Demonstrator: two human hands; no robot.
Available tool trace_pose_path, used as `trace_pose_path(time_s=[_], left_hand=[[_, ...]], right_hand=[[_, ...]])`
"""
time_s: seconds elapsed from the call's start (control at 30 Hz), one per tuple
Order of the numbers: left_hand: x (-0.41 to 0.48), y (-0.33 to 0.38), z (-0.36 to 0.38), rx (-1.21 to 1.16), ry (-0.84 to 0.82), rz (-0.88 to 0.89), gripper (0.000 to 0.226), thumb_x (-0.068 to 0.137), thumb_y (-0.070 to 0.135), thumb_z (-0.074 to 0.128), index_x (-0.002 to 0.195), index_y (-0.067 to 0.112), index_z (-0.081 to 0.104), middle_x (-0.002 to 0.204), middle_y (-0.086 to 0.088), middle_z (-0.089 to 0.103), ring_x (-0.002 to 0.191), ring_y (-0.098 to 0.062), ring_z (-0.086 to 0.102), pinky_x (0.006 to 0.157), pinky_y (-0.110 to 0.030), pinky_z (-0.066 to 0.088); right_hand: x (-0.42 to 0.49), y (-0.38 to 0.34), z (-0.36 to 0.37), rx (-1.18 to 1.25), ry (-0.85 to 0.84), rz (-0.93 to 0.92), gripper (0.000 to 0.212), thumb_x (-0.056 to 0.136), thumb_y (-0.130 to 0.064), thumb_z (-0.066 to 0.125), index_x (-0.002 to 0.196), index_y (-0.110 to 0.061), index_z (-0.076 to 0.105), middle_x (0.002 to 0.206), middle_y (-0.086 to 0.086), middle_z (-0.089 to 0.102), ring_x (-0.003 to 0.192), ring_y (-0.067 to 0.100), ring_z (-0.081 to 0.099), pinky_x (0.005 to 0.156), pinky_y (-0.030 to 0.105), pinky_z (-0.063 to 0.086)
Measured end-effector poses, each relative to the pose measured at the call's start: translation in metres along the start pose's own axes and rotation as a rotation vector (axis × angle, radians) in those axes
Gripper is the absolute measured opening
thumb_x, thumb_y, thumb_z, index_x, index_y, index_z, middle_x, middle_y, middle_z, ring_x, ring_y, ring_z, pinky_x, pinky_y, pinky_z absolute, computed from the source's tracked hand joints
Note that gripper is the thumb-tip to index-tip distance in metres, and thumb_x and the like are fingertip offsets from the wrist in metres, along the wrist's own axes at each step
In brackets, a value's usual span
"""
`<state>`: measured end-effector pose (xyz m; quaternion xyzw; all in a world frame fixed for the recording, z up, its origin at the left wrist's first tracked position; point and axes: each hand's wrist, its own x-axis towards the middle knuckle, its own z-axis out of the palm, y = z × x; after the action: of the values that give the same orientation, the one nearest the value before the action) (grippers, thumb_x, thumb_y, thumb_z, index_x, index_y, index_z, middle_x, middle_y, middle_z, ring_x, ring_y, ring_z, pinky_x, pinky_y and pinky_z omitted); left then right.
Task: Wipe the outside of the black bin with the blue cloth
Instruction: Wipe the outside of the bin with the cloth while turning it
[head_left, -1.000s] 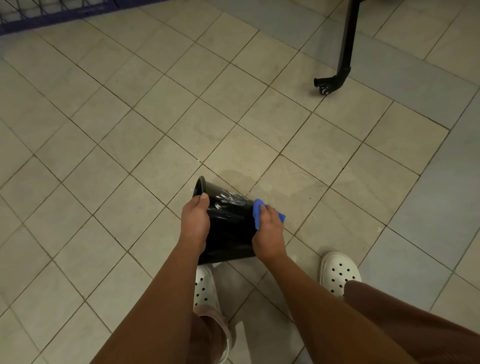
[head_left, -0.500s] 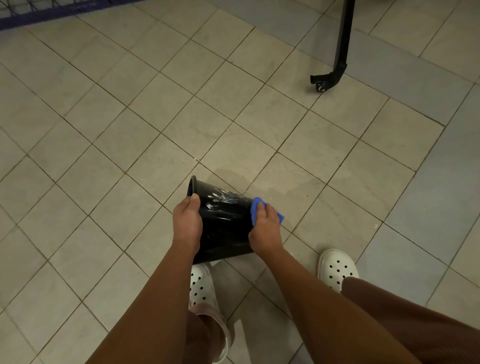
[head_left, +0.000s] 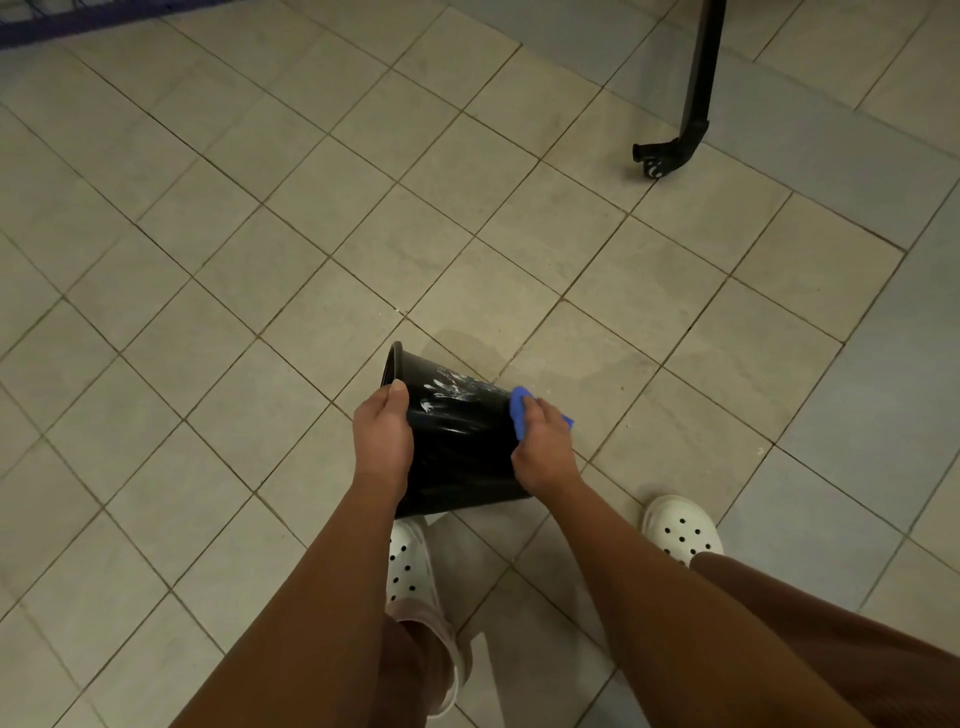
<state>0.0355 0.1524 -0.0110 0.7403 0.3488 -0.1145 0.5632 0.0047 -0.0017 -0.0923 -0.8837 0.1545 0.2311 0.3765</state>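
The bin (head_left: 457, 447) is glossy black, with white smears and streaks across its upper side. The cloth (head_left: 518, 410) is bright blue. The floor (head_left: 311, 234) is beige square tiling, faintly mottled, crossed by thin dark brown grout lines in a diagonal grid. Along the right and top runs a band of grey-blue tiles (head_left: 883, 389). The left shoe (head_left: 408, 566) and the right shoe (head_left: 683, 530) are white, dotted with round dark holes. The stand leg (head_left: 698, 78) is black. The rail (head_left: 78, 21) at top left is dark blue. The trouser leg (head_left: 831, 623) is brown, and the cuff (head_left: 431, 623) is pale pink.
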Motion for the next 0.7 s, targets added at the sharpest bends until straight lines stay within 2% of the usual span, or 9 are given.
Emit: trace_pose_path(time_s=[0.1, 0.2, 0.27, 0.37, 0.5, 0.57, 0.63, 0.7], left_hand=[[0.002, 0.0, 0.001, 0.002, -0.001, 0.01, 0.037, 0.103, 0.025, 0.045, 0.094, -0.004, 0.065, 0.092, -0.022, 0.066, 0.088, -0.032, 0.062, 0.086, -0.043, 0.051], [0.002, 0.004, 0.0, -0.022, -0.011, -0.026, 0.032, 0.103, 0.023, 0.044, 0.092, 0.003, 0.066, 0.09, -0.017, 0.067, 0.086, -0.03, 0.063, 0.078, -0.037, 0.051], [0.0, 0.005, 0.0, -0.03, -0.023, -0.04, 0.029, 0.104, 0.022, 0.044, 0.098, 0.004, 0.066, 0.092, -0.015, 0.068, 0.084, -0.027, 0.065, 0.071, -0.032, 0.05], [-0.001, 0.004, 0.001, -0.055, -0.015, -0.044, 0.03, 0.104, 0.021, 0.044, 0.104, 0.001, 0.067, 0.095, -0.017, 0.068, 0.086, -0.028, 0.065, 0.072, -0.032, 0.051], [0.002, 0.005, 0.003, -0.046, -0.023, -0.03, 0.031, 0.103, 0.022, 0.046, 0.101, 0.001, 0.068, 0.097, -0.019, 0.069, 0.093, -0.032, 0.065, 0.082, -0.037, 0.051], [0.002, 0.005, 0.003, -0.047, -0.032, -0.034, 0.031, 0.103, 0.023, 0.045, 0.1, 0.003, 0.068, 0.097, -0.019, 0.069, 0.093, -0.032, 0.065, 0.082, -0.038, 0.051], [0.003, 0.006, 0.004, -0.05, -0.032, -0.036, 0.03, 0.103, 0.022, 0.045, 0.095, 0.004, 0.067, 0.094, -0.018, 0.068, 0.09, -0.031, 0.064, 0.077, -0.036, 0.05], [0.004, 0.006, 0.004, -0.027, -0.048, -0.017, 0.031, 0.104, 0.021, 0.045, 0.087, 0.006, 0.067, 0.088, -0.016, 0.068, 0.084, -0.029, 0.064, 0.075, -0.036, 0.051]], right_hand=[[-0.015, -0.007, 0.011, -0.021, 0.06, 0.054, 0.072, 0.08, -0.006, 0.055, 0.144, -0.008, 0.022, 0.147, 0.015, 0.025, 0.136, 0.032, 0.02, 0.113, 0.045, 0.022], [-0.026, -0.029, 0.021, -0.058, 0.079, -0.069, 0.074, 0.083, -0.008, 0.053, 0.147, -0.011, 0.016, 0.153, 0.013, 0.016, 0.142, 0.031, 0.007, 0.116, 0.047, 0.012], [-0.021, -0.04, 0.019, -0.072, 0.051, -0.189, 0.076, 0.084, -0.007, 0.054, 0.148, -0.015, 0.015, 0.155, 0.009, 0.014, 0.144, 0.026, 0.004, 0.118, 0.046, 0.006], [-0.005, -0.032, 0.014, -0.084, 0.0, -0.242, 0.076, 0.081, -0.008, 0.056, 0.147, -0.017, 0.019, 0.152, 0.006, 0.022, 0.142, 0.023, 0.013, 0.116, 0.048, 0.012], [-0.006, -0.017, 0.011, -0.063, 0.038, -0.033, 0.073, 0.081, -0.009, 0.055, 0.145, -0.011, 0.02, 0.147, 0.012, 0.027, 0.137, 0.028, 0.02, 0.114, 0.046, 0.02], [-0.017, -0.021, 0.016, -0.072, 0.086, 0.001, 0.071, 0.083, -0.009, 0.053, 0.145, -0.009, 0.018, 0.147, 0.015, 0.025, 0.137, 0.031, 0.018, 0.113, 0.046, 0.02], [-0.032, -0.028, 0.026, -0.045, 0.14, -0.062, 0.071, 0.083, -0.004, 0.052, 0.146, -0.008, 0.018, 0.149, 0.017, 0.021, 0.139, 0.033, 0.015, 0.114, 0.049, 0.019], [-0.045, -0.036, 0.035, -0.007, 0.186, -0.207, 0.072, 0.082, 0.002, 0.054, 0.146, -0.007, 0.022, 0.151, 0.018, 0.021, 0.141, 0.035, 0.014, 0.113, 0.053, 0.02]])
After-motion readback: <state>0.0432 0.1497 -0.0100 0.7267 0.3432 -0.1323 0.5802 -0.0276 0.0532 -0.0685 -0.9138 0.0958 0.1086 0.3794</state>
